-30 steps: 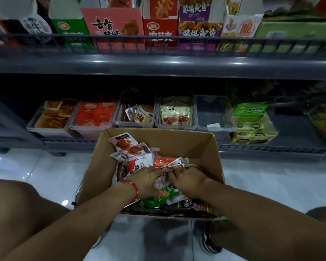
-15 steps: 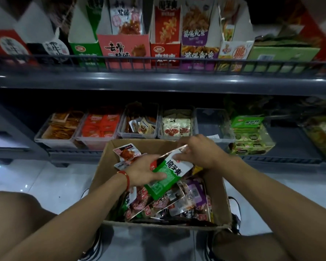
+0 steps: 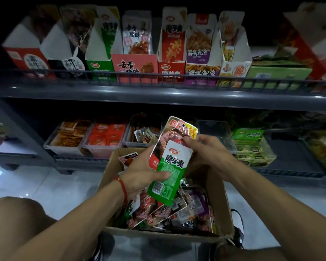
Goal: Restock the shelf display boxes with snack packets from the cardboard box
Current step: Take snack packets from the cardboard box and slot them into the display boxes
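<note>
The left hand (image 3: 139, 174) grips a fan of snack packets (image 3: 169, 166) over the cardboard box (image 3: 220, 204); the right hand (image 3: 205, 149) pinches their tops. Mixed flavours risk misfiling, and slick foil could slip.

The green packet (image 3: 168, 172) at centre frame reads 魔芋爽 under a red oval logo. On the upper shelf, the pink display box (image 3: 135, 68) reads 去骨, the purple box (image 3: 201, 73) 酱爆鱿鱼, the red box (image 3: 171, 52) 魔芋爽. Other print is too blurred.
</note>
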Motion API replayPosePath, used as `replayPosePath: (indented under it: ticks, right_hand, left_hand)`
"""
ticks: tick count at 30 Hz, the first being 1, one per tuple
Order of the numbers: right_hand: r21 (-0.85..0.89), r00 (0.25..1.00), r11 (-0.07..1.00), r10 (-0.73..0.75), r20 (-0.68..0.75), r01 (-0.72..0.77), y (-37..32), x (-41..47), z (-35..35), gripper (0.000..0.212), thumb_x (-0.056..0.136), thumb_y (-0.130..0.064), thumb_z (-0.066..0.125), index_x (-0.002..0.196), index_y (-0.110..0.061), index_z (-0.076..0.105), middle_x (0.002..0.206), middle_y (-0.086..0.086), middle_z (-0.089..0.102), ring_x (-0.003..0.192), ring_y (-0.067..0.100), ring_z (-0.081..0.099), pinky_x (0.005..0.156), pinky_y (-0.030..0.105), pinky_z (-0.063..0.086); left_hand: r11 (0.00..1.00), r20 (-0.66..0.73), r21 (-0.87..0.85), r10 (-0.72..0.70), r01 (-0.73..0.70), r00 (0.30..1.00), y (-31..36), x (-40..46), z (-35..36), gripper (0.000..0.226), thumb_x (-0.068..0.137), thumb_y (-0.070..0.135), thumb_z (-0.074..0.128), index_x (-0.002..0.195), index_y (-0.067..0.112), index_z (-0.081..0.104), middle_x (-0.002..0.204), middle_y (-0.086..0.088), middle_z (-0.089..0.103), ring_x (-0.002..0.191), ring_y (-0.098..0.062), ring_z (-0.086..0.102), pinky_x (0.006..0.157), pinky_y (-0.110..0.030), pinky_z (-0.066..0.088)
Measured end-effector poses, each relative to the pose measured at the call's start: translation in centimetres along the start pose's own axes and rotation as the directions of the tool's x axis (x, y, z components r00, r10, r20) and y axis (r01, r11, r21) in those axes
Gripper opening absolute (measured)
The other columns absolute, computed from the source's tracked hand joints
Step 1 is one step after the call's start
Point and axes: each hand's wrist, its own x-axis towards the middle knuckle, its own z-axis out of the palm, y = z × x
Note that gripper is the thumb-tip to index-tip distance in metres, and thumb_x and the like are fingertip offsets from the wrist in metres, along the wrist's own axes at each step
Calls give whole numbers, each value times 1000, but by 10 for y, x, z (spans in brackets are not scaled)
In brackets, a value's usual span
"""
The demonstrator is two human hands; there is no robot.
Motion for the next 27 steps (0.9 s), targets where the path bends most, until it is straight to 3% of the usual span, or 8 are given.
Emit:
replayPosePath:
  ticks: [3, 7, 9, 11, 13, 18, 23, 27]
  right_hand:
    - [27, 997, 997, -70, -44, 71, -7, -1, 1, 21, 94, -24, 72, 94, -4, 67, 88, 19, 76, 87, 41, 73, 85, 56, 56]
    - [62, 984, 984, -162, -76, 167, -21, -3, 3, 22, 91, -20, 74, 93, -1, 63, 63, 9, 69, 59, 23, 67, 64, 37, 56]
    - [40, 975, 974, -222, -29, 223, -31, -7, 0, 24, 91, -26, 74, 101, -8, 62, 74, 9, 74, 65, 23, 71, 61, 38, 59]
    - [-97, 951, 946, -307, 47, 310, -44, -11, -4, 22, 92, -29, 73, 108, -16, 65, 87, 5, 77, 72, 20, 74, 56, 36, 60]
    - [-182, 924, 906, -375, 78, 383, -56, -12, -6, 15, 94, -27, 70, 105, -17, 69, 88, 4, 77, 69, 17, 72, 50, 33, 56]
    - [-106, 910, 904, -408, 77, 414, -79, -10, 0, 25, 94, -22, 69, 118, -27, 64, 102, -2, 76, 88, 18, 75, 65, 37, 63]
    - [-72, 909, 910, -398, 120, 408, -99, -5, 21, 19, 97, -30, 63, 116, -28, 67, 103, -2, 77, 92, 17, 75, 72, 26, 60]
    - [-69, 908, 909, -401, 119, 411, -115, -1, 42, 15, 99, -28, 61, 111, -32, 66, 102, 0, 77, 87, 20, 76, 69, 32, 63]
  left_hand:
    - [997, 48, 65, 35, -38, 998, 12, -3, -8, 74, 79, -12, 78, 137, 28, 53, 120, -6, 75, 113, -25, 71, 98, -49, 55]
    - [992, 32, 103, 67, -70, 997, 30, -8, -19, 73, 79, -15, 75, 134, 26, 52, 114, -4, 77, 105, -23, 74, 89, -41, 61]
    - [986, 76, 143, 79, -90, 994, 38, -11, -28, 74, 78, -14, 77, 136, 23, 50, 117, -9, 75, 105, -29, 74, 89, -49, 60]
    - [977, 140, 188, 77, -103, 987, 49, -15, -35, 75, 79, -14, 77, 139, 20, 49, 120, -15, 73, 108, -36, 72, 91, -54, 59]
    - [973, 140, 194, 98, -125, 985, 61, -20, -44, 73, 80, -18, 73, 141, 13, 48, 121, -21, 71, 110, -41, 70, 91, -55, 58]
    - [971, 62, 194, 130, -139, 990, 92, -30, -81, 69, 81, -21, 68, 138, 16, 52, 108, -16, 77, 97, -30, 76, 78, -40, 64]
    - [968, 53, 221, 108, -118, 993, 101, -35, -96, 65, 83, -23, 65, 133, 17, 55, 108, -17, 77, 101, -31, 75, 84, -47, 63]
    - [985, 15, 146, 85, -87, 996, 110, -39, -116, 69, 84, -25, 61, 135, 20, 55, 109, -22, 75, 103, -37, 73, 86, -53, 61]
